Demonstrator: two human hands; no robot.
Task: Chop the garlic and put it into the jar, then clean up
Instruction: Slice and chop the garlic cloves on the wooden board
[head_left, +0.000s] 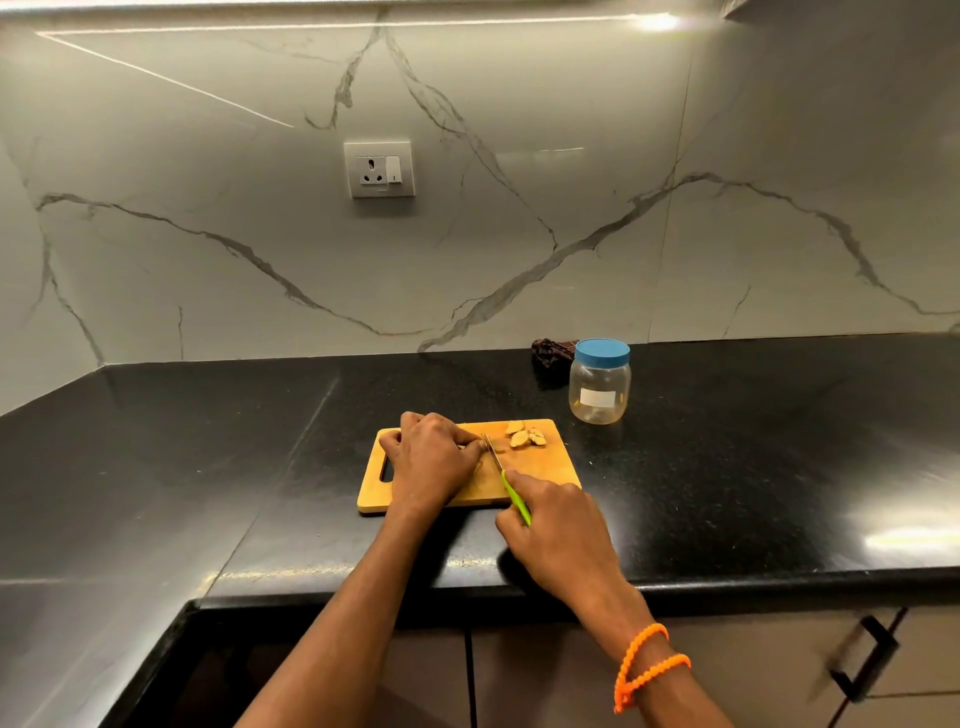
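Note:
A wooden cutting board (545, 470) lies on the black counter. My left hand (434, 460) rests on the board with curled fingers and pins a piece of garlic, mostly hidden under the fingertips. My right hand (553, 525) grips the green handle of a small knife (506, 483); its blade meets the board right beside my left fingertips. Several cut garlic slices (524, 435) lie at the board's far right corner. A clear plastic jar (599, 387) with its blue lid on stands behind the board to the right.
A dark crumpled cloth (551, 351) lies against the marble backsplash behind the jar. A wall socket (379, 169) sits above the counter. The black counter (208, 467) stretches left and right, with cabinet doors and a black handle (865, 660) below its front edge.

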